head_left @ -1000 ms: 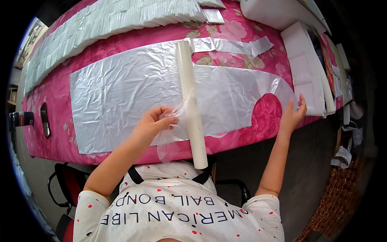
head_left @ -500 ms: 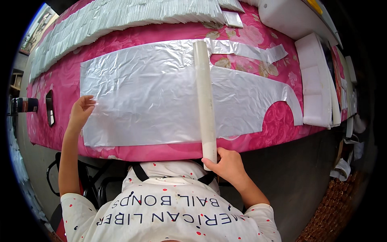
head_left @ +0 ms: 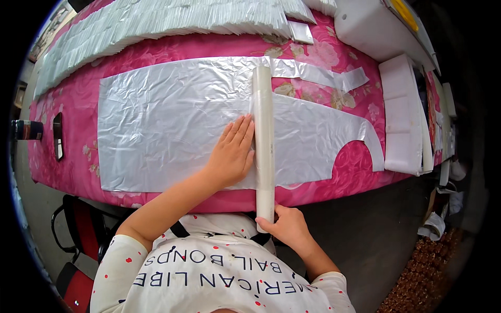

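Observation:
A thin silvery-white plastic apron [head_left: 162,120] lies spread on the pink flowered tablecloth, with a curved cut-out and narrow straps toward its right end. Across it, from far to near, rests a cream-coloured pipe [head_left: 265,141], its near end sticking out past the table edge. My right hand [head_left: 288,225] grips that near end, thumb on top. My left hand [head_left: 232,148] lies flat on the apron just left of the pipe, fingers stretched out and pointing away from me, fingertips close against the pipe's side.
Rows of folded white plastic packets [head_left: 172,21] fill the far side, with a single packet [head_left: 300,32] beside them. A phone [head_left: 58,136] and a dark jar [head_left: 28,130] sit at the left. White foam boxes [head_left: 401,115] stand at the right. Red-and-black chairs [head_left: 83,224] are below left.
My left hand has moved right from the apron's left edge to lie flat beside the pipe. My right hand still holds the pipe's near end.

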### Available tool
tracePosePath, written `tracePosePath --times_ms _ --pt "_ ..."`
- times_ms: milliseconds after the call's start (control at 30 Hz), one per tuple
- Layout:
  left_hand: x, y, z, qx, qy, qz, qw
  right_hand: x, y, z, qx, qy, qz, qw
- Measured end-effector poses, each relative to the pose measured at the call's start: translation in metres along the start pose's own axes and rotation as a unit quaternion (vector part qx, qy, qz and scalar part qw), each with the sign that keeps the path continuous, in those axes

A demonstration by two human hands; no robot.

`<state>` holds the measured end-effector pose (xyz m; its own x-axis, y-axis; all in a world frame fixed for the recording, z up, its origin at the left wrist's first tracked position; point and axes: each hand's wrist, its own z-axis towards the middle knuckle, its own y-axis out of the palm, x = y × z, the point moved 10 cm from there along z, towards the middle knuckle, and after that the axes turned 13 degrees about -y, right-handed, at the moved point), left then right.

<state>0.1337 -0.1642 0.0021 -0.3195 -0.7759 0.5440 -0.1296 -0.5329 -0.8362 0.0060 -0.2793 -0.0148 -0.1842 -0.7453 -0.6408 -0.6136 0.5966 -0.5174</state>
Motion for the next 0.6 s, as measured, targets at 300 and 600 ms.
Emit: tracePosePath --times_ms 300,600 --pt "0.0 0.011 -0.001 -0.005 -0.01 0.122 0.992 -0.034 -0.096 0.119 0.115 -0.123 0.062 0.984" --pt "0.003 0.01 0.002 -0.011 -0.018 0.116 0.993 -0.027 -0.137 0.245 0.219 -0.161 0.724 0.634"
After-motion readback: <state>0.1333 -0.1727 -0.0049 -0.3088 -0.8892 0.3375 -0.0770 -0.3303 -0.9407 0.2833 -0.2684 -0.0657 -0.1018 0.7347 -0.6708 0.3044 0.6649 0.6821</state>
